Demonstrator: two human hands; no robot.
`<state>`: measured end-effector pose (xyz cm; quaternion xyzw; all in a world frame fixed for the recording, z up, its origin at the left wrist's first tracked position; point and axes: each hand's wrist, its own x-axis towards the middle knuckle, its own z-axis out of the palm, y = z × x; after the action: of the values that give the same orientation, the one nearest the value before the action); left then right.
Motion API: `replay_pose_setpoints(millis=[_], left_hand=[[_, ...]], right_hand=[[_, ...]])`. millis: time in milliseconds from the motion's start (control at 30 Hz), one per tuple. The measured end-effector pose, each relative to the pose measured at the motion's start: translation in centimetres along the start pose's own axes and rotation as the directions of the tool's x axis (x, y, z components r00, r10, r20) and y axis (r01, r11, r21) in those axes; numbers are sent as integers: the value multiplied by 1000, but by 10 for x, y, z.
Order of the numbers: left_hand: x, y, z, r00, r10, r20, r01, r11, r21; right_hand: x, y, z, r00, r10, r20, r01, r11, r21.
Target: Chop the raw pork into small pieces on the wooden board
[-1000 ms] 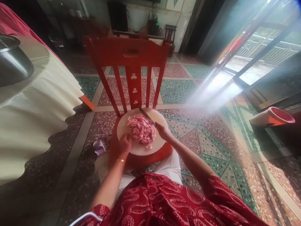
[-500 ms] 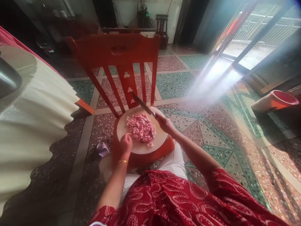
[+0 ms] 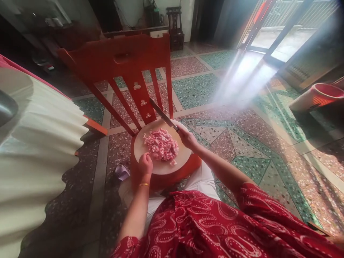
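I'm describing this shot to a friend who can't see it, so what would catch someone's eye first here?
First, the pile of pink chopped meat on a round cutting board resting on the seat of a red chair, centre frame. The right hand holds a knife raised above the pile, while the left hand rests on the board's near edge. Bright sunlight pours across the patterned floor at right.

I'm looking into a home's living room: patterned terrazzo floor, red wooden chair, draped table, sunlit doorway.
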<state>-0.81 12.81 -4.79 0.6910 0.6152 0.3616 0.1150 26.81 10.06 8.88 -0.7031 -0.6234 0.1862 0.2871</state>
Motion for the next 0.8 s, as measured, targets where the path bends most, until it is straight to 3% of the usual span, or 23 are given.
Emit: replay_pose_setpoints(millis=[100, 167, 300, 367, 533, 600, 700, 800], left_hand=[[-1, 1, -1, 1000, -8, -10, 8, 1000, 23], [-1, 1, 0, 1000, -4, -1, 4, 1000, 22], [-1, -2, 2, 1000, 17, 11, -17, 1000, -8], [-1, -3, 3, 1000, 10, -4, -10, 1000, -12], [-1, 0, 1, 1000, -26, -6, 26, 1000, 14], [-1, 1, 0, 1000, -12, 7, 12, 1000, 11], [0, 2, -1, 1000, 11, 8, -11, 1000, -2], [0, 1, 0, 1000, 7, 11, -7, 1000, -9]], right_hand=[[-5, 8, 12, 985, 99, 142, -90, 993, -71], [-8, 8, 9, 977, 95, 191, -83, 994, -67], [-15, -5, -7, 998, -58, 32, 58, 998, 21], [-21, -7, -5, 997, -79, -1, 79, 997, 11], [-30, -2, 12, 965, 52, 258, -18, 991, -133], [-25, -7, 4, 974, 0, 228, 19, 997, -79], [-21, -19, -14, 988, -129, 82, 127, 992, 20], [-25, -18, -9, 989, -144, 27, 145, 989, -4]])
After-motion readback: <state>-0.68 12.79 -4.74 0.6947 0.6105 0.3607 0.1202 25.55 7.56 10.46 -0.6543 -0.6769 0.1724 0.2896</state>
